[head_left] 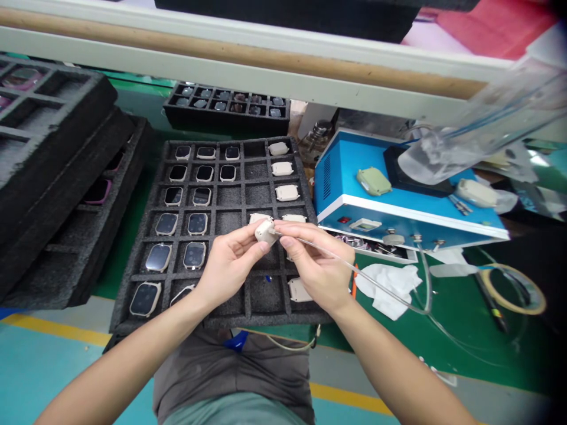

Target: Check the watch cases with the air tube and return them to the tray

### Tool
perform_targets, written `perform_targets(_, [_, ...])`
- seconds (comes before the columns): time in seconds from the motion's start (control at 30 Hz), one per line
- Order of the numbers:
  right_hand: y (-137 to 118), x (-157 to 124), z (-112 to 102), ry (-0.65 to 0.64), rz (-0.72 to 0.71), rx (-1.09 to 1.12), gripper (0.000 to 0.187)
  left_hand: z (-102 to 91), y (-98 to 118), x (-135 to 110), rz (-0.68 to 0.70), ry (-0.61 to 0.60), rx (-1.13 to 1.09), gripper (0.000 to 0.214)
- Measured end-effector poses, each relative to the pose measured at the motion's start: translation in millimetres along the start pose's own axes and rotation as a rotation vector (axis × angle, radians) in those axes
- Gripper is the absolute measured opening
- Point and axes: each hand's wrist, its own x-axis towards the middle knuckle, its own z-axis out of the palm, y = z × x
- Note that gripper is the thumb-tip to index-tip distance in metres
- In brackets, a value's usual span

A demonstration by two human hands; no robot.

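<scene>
My left hand (pixel 230 262) pinches a small beige watch case (pixel 264 234) between thumb and fingertips. In my right hand (pixel 316 265) is the end of a thin clear tube (pixel 341 256), its tip at the case's right side. Fingers partly hide where tip and case meet. Both hands hover over a dark foam tray (pixel 227 221) divided into compartments. On its left lie several watches with dark screens (pixel 166 224); along its right column sit several beige cases (pixel 287 193). A tiny blue piece (pixel 268 278) shows in one compartment.
At right stands a blue box-shaped machine (pixel 354 159) with a green watch case (pixel 374 181) on top. White crumpled cloth (pixel 392 289) and a tape roll (pixel 514 289) lie nearby. Stacked foam trays (pixel 84 136) rise at left; a shelf edge (pixel 266 65) crosses above.
</scene>
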Motion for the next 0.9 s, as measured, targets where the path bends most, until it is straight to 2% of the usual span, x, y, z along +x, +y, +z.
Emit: perform_targets(0.9, [1.4,12.0,1.9,-0.014,-0.060,0.015,0.015,-3.6,1.5,4.6,0.027,0.058,0.151,0.053])
